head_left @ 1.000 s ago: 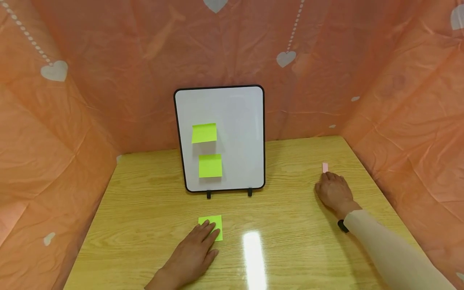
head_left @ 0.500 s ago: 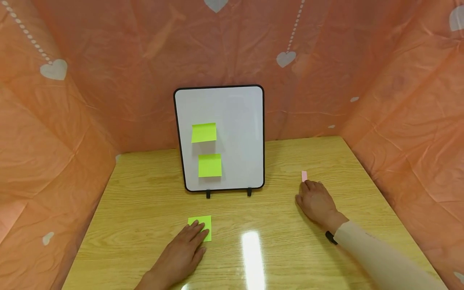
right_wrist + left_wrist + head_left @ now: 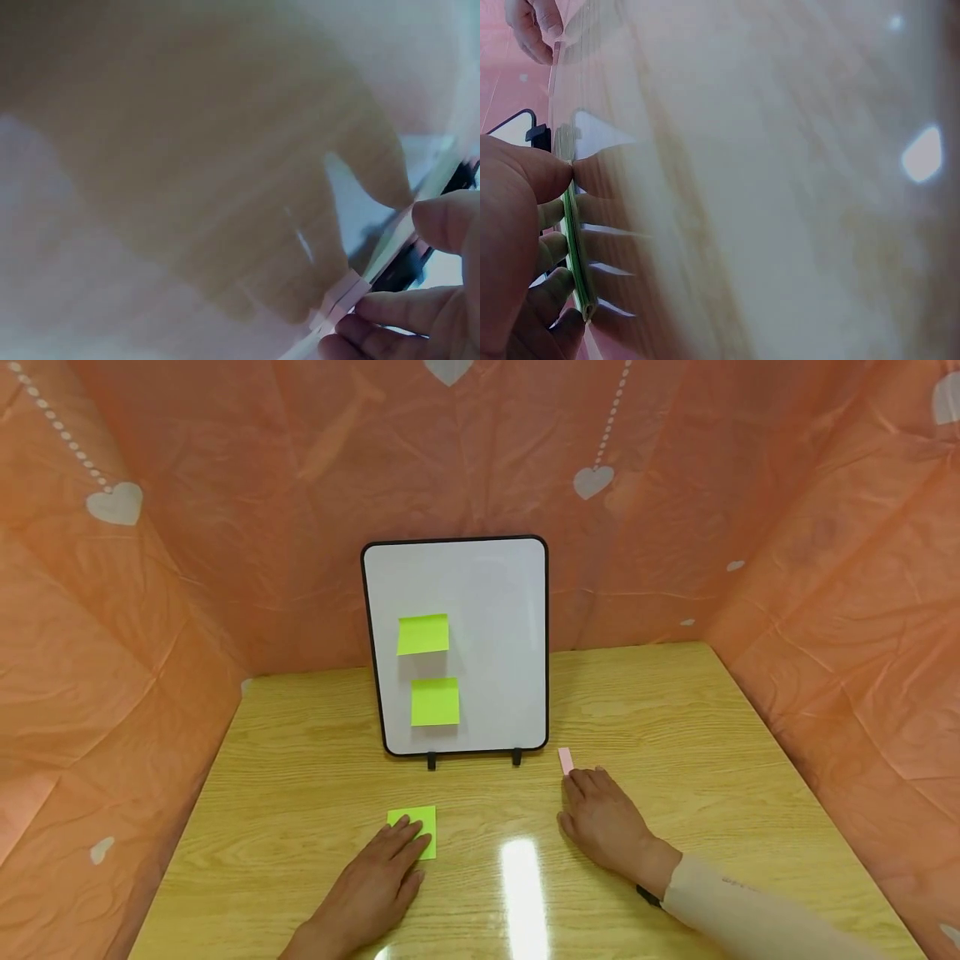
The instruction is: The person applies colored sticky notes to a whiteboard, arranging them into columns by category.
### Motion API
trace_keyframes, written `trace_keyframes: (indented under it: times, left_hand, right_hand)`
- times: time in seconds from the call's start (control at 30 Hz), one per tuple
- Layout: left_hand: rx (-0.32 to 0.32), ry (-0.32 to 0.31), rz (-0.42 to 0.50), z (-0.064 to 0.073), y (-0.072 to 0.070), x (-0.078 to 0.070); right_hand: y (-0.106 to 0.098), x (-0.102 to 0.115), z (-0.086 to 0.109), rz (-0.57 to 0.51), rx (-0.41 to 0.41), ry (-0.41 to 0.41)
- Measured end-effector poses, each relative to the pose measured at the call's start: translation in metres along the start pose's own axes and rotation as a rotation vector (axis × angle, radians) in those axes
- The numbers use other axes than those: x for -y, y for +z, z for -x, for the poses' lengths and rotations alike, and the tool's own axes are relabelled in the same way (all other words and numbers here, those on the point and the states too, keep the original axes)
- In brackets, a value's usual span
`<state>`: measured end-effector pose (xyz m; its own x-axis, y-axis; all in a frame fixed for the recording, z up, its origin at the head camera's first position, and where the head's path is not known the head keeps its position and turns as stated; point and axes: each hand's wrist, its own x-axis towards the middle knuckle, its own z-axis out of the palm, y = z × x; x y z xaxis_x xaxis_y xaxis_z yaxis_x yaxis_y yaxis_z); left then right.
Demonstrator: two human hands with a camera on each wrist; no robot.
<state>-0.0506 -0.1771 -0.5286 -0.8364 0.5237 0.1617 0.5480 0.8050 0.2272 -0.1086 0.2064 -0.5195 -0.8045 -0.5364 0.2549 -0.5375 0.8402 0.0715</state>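
Note:
My left hand (image 3: 371,889) lies with its fingers over a lime-green pad of sticky notes (image 3: 428,819) on the table, partly covering it. In the left wrist view that pad's layered edge shows, the thumb close to its near end. To the right, my right hand (image 3: 609,820) touches a small pink block of paper strips (image 3: 566,758) with its fingertips, the thumb held apart from it. The pink block's far end sticks out past the fingers. Behind both hands stands a whiteboard (image 3: 498,643) with two lime-green sticky notes on it, an upper note (image 3: 423,635) and a lower note (image 3: 435,702).
Two black feet hold the whiteboard up, the left foot (image 3: 431,762) and the right foot (image 3: 517,757). The wood-grain table (image 3: 285,760) is glossy and reflects a light. Orange cloth (image 3: 300,485) with white hearts encloses the back and sides.
My right hand has slid the pink block leftward and nearer, from the table's right side to just beside the whiteboard. My left hand has shifted slightly left with the green pad, then stayed still.

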Motion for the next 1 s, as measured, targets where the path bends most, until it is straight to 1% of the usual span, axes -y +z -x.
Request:
trace_keyframes:
  times: [0.13, 0.2, 0.43, 0.6, 0.73, 1.0]
  left_hand:
    - [-0.008, 0.002, -0.007, -0.001, 0.000, -0.001]
    - [0.004, -0.006, -0.004, -0.001, 0.000, -0.001]
    - [0.046, -0.038, 0.033, -0.002, -0.002, -0.002]
    - [0.051, -0.044, 0.039, -0.002, -0.002, -0.002]
    - [0.041, -0.040, 0.028, -0.001, -0.003, -0.002]
    - [-0.008, -0.008, 0.014, -0.001, -0.004, -0.003]
  right_hand:
    - [-0.001, 0.017, 0.002, 0.010, -0.022, -0.050]
    - [-0.002, 0.025, 0.002, 0.010, -0.025, -0.072]
    - [-0.007, 0.051, 0.001, 0.012, 0.010, -0.134]
    - [-0.006, 0.064, 0.001, 0.014, -0.017, -0.169]
    - [-0.006, 0.071, 0.001, -0.012, -0.019, -0.180]
    - [-0.009, 0.076, 0.001, -0.011, 0.040, -0.174]
